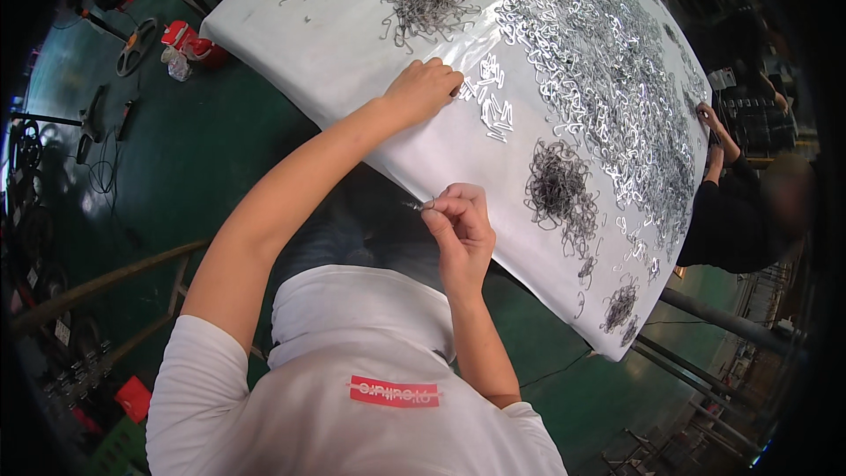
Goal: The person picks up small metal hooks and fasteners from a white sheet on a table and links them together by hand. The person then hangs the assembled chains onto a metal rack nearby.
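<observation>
My right hand (464, 227) is just off the table's near edge, thumb and fingers pinched on a small dark metal piece (412, 205); its thin end pokes out to the left, and its exact shape is too small to tell. Farther up, my left hand (423, 88) rests over the white-covered table with its fingers curled. Its fingertips reach the edge of a small group of short, shiny silver metal pieces (498, 113). Whatever those fingers may hold is hidden.
A broad spread of shiny metal hooks (608, 79) covers the table's right part. Dark hooks lie in piles, one beyond my left hand (429, 4), another to the right (560, 185). Another person's hands (712, 119) work at the far right edge. A red container (207, 53) stands on the green floor.
</observation>
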`<state>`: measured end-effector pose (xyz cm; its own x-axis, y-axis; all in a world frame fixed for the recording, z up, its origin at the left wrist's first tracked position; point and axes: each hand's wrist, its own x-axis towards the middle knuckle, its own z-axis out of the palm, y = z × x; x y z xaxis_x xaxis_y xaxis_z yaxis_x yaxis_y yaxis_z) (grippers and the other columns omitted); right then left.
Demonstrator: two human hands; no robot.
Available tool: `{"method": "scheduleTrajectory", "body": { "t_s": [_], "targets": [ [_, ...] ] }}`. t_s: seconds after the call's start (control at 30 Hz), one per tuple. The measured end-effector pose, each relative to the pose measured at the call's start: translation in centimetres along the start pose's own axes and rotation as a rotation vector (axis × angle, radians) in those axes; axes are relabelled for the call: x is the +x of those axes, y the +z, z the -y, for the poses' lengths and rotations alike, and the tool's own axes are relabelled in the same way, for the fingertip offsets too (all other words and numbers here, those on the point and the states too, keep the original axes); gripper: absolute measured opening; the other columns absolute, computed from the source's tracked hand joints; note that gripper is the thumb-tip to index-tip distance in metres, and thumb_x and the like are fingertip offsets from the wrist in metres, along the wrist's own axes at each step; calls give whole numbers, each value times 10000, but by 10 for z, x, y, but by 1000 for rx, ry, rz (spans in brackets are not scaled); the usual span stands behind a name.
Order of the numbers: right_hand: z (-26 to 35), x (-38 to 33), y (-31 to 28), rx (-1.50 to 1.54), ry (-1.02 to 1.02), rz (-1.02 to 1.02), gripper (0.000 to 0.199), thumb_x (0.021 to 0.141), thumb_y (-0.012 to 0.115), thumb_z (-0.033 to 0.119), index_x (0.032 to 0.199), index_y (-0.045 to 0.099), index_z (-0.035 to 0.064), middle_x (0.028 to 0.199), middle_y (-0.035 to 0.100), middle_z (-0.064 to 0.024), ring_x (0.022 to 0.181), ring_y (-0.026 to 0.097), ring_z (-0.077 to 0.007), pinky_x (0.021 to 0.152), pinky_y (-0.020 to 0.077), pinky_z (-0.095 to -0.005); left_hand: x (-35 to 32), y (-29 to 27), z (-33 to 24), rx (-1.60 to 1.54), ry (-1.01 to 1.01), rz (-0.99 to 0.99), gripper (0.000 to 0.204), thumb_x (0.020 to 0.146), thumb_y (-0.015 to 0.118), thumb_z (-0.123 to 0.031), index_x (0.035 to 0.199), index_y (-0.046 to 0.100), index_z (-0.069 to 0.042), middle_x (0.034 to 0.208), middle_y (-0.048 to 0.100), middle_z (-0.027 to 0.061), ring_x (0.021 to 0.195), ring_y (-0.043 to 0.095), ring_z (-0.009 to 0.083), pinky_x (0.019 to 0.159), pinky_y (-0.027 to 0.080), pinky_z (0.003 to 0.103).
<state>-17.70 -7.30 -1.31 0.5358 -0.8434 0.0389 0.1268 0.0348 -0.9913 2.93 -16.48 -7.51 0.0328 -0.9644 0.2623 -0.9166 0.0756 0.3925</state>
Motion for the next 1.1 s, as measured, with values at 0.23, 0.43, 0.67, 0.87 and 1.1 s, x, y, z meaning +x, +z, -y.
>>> {"method": "scheduleTrajectory", "body": {
  "t_s": [0.23,0.43,0.67,0.87,1.1],
  "targets": [
    [-5,4,2,-15,-41,-15,63,801,667,19,858,640,12,954,473,-40,738,512,-97,611,425,-211,-49,-37,-28,-642,-420,-32,187,790,645,-100,963,658,-32,839,669,67,789,629,188,726,488,310],
    [-10,8,9,-79,-44,-16,65,787,682,36,843,651,37,936,494,-25,685,484,-76,576,396,-195,-104,-89,-74,-1198,-592,-78,182,812,669,-85,956,646,23,835,667,54,765,617,98,709,489,235],
    [-13,12,16,-123,-36,-10,95,768,699,54,853,656,49,927,514,-21,713,492,-94,626,409,-216,-121,-112,-92,-1125,-573,-107,149,801,673,-54,931,652,16,872,658,39,777,602,89,725,479,215],
    [-9,42,-7,-183,85,276,242,762,701,109,988,631,59,988,582,-36,853,562,-120,686,434,-236,-131,-106,-88,-920,-486,-234,137,755,699,-47,891,684,-32,814,649,34,690,541,102,659,445,231],
    [-30,210,-1,-953,-156,280,160,806,649,156,947,668,82,875,607,-76,784,599,-230,662,472,-331,-142,-100,-88,-907,-459,-269,133,763,699,-60,895,684,-55,779,640,69,677,600,147,638,466,257]
  ]
}}
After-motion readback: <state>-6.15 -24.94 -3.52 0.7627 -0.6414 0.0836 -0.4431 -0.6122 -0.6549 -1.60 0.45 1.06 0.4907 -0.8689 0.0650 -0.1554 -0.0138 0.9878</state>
